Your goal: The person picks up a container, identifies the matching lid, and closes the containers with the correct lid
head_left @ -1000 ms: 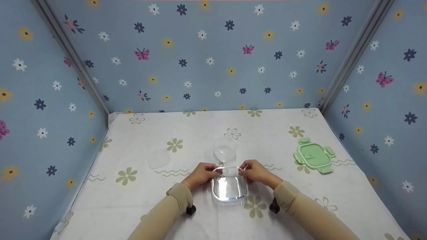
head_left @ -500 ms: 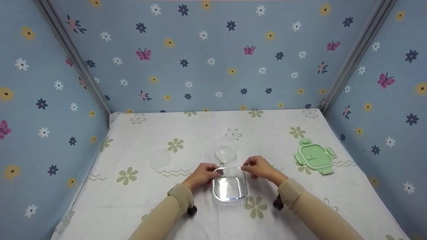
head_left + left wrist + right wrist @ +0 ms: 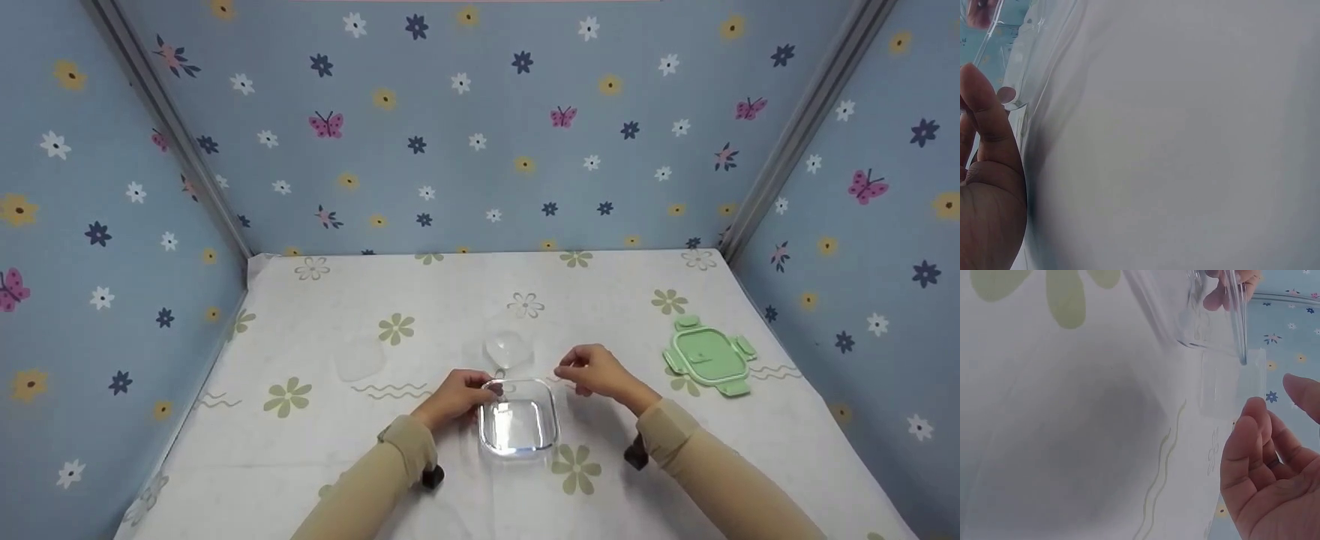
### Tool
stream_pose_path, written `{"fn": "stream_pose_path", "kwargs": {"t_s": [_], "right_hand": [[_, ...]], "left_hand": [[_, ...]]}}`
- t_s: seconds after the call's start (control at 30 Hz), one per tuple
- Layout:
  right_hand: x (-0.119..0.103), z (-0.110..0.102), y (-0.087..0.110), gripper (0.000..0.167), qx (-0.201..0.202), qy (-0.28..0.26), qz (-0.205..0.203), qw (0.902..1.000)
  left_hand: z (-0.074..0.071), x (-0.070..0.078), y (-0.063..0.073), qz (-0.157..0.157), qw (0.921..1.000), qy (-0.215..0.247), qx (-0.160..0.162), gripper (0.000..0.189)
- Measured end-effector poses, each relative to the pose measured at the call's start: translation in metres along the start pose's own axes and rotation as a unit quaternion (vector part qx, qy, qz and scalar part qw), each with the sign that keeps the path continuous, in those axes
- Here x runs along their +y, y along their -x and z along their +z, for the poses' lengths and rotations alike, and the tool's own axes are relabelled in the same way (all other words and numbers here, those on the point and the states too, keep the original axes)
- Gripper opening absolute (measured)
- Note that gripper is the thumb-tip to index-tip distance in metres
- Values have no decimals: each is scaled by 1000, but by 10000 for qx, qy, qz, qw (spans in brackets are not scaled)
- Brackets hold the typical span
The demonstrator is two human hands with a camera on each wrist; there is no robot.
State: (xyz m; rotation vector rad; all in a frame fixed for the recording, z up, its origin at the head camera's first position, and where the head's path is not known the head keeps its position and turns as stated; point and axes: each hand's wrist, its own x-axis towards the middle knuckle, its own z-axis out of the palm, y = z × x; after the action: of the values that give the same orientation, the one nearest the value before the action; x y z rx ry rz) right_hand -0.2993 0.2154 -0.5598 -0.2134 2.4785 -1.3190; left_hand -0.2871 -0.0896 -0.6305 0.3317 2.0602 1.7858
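A clear square glass food container [image 3: 519, 420] stands on the table in front of me. My left hand [image 3: 459, 397] pinches its far left corner, the thumb over the rim; the left wrist view shows the thumb [image 3: 979, 90] at the glass edge. My right hand [image 3: 600, 373] hovers off the far right corner, apart from the glass. In the right wrist view that hand [image 3: 1275, 467] has thumb and fingers apart, fingers loosely bent, holding nothing. Just beyond the glass sits a small clear container [image 3: 508, 349], its rounded inside catching light.
A light green lid [image 3: 709, 354] with clip flaps lies at the right of the table. To the left rests a faint translucent piece [image 3: 360, 358] with rounded corners. The white flowered cloth [image 3: 300, 465] covers the table, and patterned walls [image 3: 480, 180] enclose it.
My right hand has let go of the glass container's rim and moved right and slightly away. The left hand keeps its hold, and the container stays in place.
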Motion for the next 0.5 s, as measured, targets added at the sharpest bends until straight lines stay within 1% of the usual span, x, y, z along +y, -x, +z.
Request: {"fn": "stream_pose_path", "kwargs": {"t_s": [0.07,0.27,0.5], "right_hand": [[0,-3,1,17,67,56,17,10000],[1,-12,2,18,262,128,-104,9995],[2,-21,1,19,388,172,-164,9990]], "left_hand": [[0,-1,0,-13,10000,-8,-4,26],[0,-1,1,-52,10000,24,-29,24],[0,0,1,-53,10000,-11,79,26]]}}
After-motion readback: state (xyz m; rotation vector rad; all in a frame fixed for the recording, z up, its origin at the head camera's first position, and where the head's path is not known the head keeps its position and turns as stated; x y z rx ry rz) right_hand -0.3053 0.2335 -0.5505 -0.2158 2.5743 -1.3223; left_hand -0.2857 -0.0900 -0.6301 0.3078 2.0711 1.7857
